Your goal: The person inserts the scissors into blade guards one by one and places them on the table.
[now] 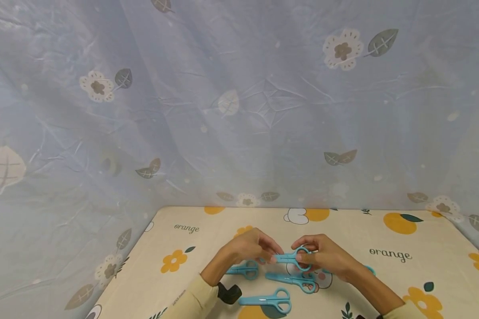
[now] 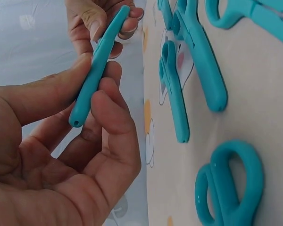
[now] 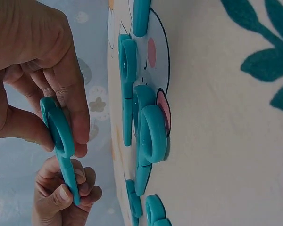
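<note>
Both hands hold one pair of light-blue scissors above the table, its blades covered by a matching blue sheath. My left hand pinches the sheath end between thumb and fingers. At the other end, my right hand grips the finger loops. From the left wrist, the scissors appear edge-on, slanting between the two hands. The right wrist view shows the right thumb and fingers at the loops. Below the hands lie similar scissors, one pair directly under and another pair nearer the front.
More blue scissors lie beside the left wrist, and others are partly hidden behind the right forearm. A cream tablecloth with orange and flower prints covers the table. Behind it hangs a grey-blue patterned curtain.
</note>
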`<state>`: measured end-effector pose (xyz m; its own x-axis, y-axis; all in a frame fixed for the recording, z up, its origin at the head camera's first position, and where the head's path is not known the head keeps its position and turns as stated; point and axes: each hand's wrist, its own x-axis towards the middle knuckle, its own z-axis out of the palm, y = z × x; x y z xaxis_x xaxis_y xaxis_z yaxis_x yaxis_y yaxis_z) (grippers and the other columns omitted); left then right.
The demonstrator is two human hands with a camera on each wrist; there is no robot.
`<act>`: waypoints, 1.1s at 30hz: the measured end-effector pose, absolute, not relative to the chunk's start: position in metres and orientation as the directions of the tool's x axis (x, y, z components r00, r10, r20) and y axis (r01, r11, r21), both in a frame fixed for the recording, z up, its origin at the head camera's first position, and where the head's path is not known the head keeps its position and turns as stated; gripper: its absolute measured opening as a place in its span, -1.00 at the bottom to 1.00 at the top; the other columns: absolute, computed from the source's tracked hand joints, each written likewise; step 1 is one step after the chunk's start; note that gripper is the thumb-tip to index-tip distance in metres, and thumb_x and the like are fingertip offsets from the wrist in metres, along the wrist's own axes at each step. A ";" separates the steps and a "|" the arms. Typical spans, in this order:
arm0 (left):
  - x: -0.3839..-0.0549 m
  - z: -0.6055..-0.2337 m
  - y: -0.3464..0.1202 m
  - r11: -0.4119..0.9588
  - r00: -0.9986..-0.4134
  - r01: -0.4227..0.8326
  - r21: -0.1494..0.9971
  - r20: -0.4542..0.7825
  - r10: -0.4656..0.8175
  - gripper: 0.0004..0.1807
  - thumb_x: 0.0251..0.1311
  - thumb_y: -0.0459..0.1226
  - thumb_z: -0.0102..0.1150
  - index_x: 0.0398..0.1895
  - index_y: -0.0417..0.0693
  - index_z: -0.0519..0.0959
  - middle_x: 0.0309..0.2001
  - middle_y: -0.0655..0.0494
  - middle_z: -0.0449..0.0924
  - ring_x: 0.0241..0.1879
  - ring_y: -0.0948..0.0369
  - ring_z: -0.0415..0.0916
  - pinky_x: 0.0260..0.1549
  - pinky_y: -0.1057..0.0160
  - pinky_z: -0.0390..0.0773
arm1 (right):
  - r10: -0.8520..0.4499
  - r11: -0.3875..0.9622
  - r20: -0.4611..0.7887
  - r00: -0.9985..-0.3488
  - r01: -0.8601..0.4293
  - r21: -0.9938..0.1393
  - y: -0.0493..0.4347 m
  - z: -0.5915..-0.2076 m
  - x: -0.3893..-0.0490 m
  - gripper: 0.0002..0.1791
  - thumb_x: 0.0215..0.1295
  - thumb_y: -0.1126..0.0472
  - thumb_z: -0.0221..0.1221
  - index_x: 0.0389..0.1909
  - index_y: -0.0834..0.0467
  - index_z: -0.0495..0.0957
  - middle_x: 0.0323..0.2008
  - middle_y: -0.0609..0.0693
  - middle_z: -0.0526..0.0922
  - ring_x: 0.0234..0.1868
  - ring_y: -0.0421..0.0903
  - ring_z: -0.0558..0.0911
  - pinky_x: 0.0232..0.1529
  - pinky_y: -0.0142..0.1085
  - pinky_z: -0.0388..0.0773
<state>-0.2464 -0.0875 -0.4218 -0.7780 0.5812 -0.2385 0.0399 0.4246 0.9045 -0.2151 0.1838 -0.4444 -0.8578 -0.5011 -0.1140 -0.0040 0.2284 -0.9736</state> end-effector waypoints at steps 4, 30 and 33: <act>-0.251 -0.421 -0.093 0.431 -0.787 0.045 0.901 -0.234 0.571 -0.80 0.23 -0.46 0.47 -0.10 -0.12 0.85 -0.25 0.06 0.83 -0.32 0.23 0.69 -0.24 0.14 0.77 | -0.524 0.232 -0.111 -0.844 -0.017 -0.972 0.181 -0.443 -0.220 -0.44 0.51 0.12 0.35 0.29 0.45 0.51 -0.15 0.08 0.80 -0.15 0.04 0.81 -0.05 0.00 0.82; -0.286 -0.425 -0.123 0.424 -0.822 0.012 0.905 -0.233 0.520 -0.83 0.30 -0.47 0.40 -0.09 -0.21 0.83 -0.30 0.13 0.81 -0.32 0.24 0.67 -0.25 0.29 0.72 | -0.483 0.293 -0.096 -0.870 -0.057 -0.954 0.162 -0.441 -0.258 -0.53 0.51 0.21 0.32 0.28 0.39 0.54 -0.13 0.20 0.83 -0.12 0.09 0.84 -0.07 -0.07 0.82; -0.289 -0.427 -0.124 0.425 -0.825 0.016 0.905 -0.228 0.517 -0.83 0.30 -0.46 0.40 -0.08 -0.23 0.83 -0.26 0.09 0.83 -0.31 0.24 0.68 -0.25 0.29 0.73 | -0.476 0.306 -0.089 -0.875 -0.069 -0.950 0.161 -0.442 -0.261 -0.58 0.51 0.22 0.31 0.24 0.37 0.57 -0.14 0.20 0.83 -0.14 0.08 0.84 -0.08 -0.07 0.82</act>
<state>-0.2893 -0.1244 -0.4273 -0.8252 0.5169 -0.2280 0.0162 0.4250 0.9050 -0.2607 0.1612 -0.4424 -0.8747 -0.4764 -0.0894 -0.0694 0.3056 -0.9496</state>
